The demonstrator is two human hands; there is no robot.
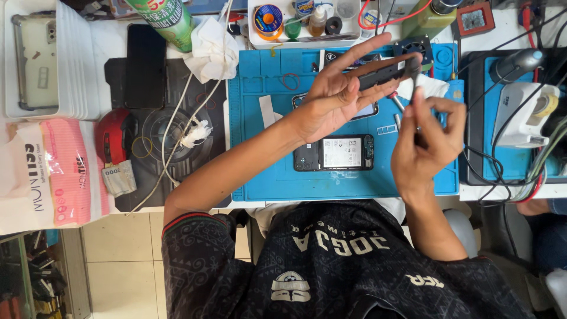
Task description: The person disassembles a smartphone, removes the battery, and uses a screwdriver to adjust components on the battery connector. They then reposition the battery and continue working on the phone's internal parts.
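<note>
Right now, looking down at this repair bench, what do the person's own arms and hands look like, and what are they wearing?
Both arms are bare from the sleeve down, and neither the left hand nor the right hand wears a glove, ring or watch that I can see. The person wears a short-sleeved black jersey with a faint grey pattern, pale lettering and a round crest; the left sleeve's cuff has thin red and green trim.

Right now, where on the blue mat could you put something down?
Bare blue mat lies left of the opened phone, below the white strip. The back edge, by the tray of bottles, is crowded.
</note>
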